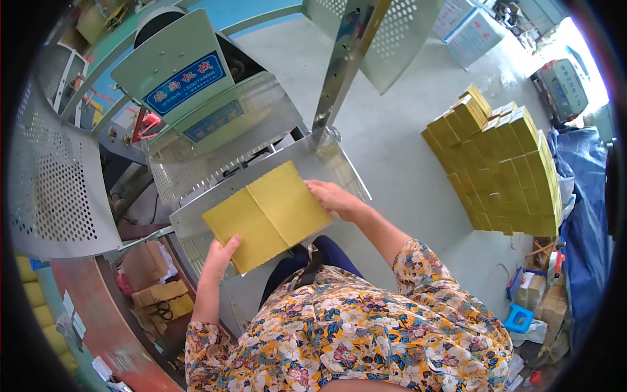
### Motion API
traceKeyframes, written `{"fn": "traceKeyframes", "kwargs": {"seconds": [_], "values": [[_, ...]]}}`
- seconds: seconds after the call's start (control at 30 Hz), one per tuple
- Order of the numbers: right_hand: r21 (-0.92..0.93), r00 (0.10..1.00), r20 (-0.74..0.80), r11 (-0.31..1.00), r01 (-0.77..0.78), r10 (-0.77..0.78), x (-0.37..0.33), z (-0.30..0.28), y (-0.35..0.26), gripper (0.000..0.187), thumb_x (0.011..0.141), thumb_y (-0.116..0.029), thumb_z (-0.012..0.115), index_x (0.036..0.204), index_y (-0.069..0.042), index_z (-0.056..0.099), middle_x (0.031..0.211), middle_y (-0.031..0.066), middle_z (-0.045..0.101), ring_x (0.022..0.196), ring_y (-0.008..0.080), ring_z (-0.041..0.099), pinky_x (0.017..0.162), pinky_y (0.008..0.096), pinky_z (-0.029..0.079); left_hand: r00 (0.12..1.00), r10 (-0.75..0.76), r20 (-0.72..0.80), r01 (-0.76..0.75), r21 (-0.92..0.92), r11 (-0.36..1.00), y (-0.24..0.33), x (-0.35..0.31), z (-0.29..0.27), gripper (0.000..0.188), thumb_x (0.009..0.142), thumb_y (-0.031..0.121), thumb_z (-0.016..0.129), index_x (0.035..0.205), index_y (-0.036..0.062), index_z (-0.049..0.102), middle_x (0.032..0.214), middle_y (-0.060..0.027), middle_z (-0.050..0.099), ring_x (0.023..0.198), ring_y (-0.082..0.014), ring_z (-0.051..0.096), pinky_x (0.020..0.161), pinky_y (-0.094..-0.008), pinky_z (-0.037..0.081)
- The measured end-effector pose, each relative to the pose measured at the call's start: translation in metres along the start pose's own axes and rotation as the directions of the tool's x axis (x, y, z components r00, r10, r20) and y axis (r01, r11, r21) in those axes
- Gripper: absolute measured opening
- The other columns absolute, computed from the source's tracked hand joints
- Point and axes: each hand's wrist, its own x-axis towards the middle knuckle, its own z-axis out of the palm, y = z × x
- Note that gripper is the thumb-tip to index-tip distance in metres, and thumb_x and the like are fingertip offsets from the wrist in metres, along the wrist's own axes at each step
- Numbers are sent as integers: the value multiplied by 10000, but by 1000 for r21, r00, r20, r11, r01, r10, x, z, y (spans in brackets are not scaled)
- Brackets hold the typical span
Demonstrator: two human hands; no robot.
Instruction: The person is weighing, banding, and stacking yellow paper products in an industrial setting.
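Between my two hands is a yellow paper stack (268,215), roughly rectangular, with a crease or seam across its middle. It lies over a metal tray (189,219) at the front of a machine. My left hand (222,253) grips the lower left edge, its thumb on top and its other fingers hidden underneath. My right hand (330,198) holds the right edge with the fingers bent against it. Whether it is a single sheet or several layers I cannot tell.
A pale green machine cover (176,72) with a blue label stands beyond the tray, beside a perforated metal guard (59,183). An upright metal post (343,65) rises behind the tray. Stacked yellow bundles (496,170) stand at right. Scissors (163,311) lie in an open drawer at lower left.
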Motion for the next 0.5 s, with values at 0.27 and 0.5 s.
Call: {"fn": "traceKeyframes", "kwargs": {"seconds": [0.27,0.5], "values": [[506,855,-156,703,500,-495,49,-12,-11,442,956,-180,463,1381,-64,497,1240,22,593,1088,104,556,935,251,428,862,493,-114,-404,433,806,21,29,22,307,814,161,752,1064,9,661,1032,-114,693,924,-251,662,815,-353,507],[599,832,-403,577,555,-381,74,-11,-7,349,896,-127,578,1224,-9,591,1083,23,637,964,104,579,834,241,446,758,608,-236,-432,517,739,-9,65,55,267,830,179,758,1028,17,682,985,-109,709,947,-272,673,828,-358,514]]}}
